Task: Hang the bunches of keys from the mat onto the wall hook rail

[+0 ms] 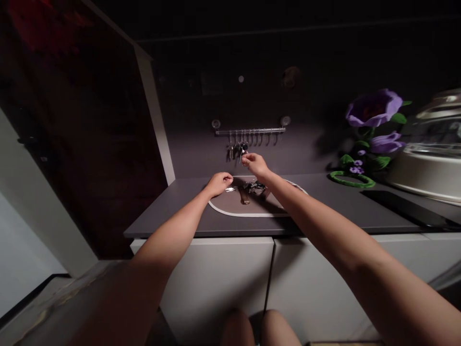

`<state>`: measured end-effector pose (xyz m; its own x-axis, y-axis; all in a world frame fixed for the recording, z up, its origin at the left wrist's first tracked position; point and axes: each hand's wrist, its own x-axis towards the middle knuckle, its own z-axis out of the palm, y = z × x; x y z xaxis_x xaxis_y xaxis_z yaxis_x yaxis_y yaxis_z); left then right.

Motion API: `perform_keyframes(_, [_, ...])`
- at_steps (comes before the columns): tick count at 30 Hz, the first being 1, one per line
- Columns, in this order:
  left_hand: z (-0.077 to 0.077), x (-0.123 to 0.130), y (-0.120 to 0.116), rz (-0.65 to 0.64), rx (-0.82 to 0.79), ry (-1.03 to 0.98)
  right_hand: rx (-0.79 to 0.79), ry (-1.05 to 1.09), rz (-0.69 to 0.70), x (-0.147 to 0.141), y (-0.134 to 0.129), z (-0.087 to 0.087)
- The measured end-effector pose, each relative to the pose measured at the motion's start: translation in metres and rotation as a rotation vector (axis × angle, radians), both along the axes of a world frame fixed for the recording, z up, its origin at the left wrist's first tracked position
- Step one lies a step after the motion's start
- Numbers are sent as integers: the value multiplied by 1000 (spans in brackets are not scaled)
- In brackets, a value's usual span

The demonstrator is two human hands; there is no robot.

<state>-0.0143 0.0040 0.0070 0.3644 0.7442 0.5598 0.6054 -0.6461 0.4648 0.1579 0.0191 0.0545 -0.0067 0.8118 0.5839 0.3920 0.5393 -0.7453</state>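
A clear hook rail (250, 131) is fixed to the dark wall, with several keys (236, 150) hanging from its left hooks. My right hand (256, 165) is raised just below the rail, its fingers pinched on a key (240, 156) beside the hanging bunch. Over the left rim of a brown mat with a white edge (234, 213) is my left hand (219, 183), its fingers curled together; what they hold, if anything, is hidden. Silvery keys (230, 190) lie near its fingertips. A brown strap-like piece (244, 196) and dark keys (256, 185) lie farther right on the mat, partly behind my right forearm.
Purple artificial flowers (374, 109) with a green ring base (352, 179) stand at the right. Beyond them is a large pale, clear-sided appliance (428, 163), with a flat black object (406, 210) before it. White cabinet doors (219, 274) are below the grey counter (165, 206).
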Motion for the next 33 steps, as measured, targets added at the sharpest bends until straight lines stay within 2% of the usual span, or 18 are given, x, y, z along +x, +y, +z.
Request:
perform_keyframes(4, [0,0,-4,-18,-14,46,-27,-261,-77,3,-21,-23])
perform_keyframes(7, [0,2,-6,-23,-11,94,-38,-503,-120,7,-34,-33])
perform_keyframes(15, [-3,5,-1,-57,-5,252,-66,-795,-121,9,-37,-33])
perform_keyframes(24, [-2,3,7,-145,29,360,-44,-847,-121,8,-30,-34])
perform_keyframes(33, [-2,1,8,-60,-48,226,-5,-779,-115,7,-26,-36])
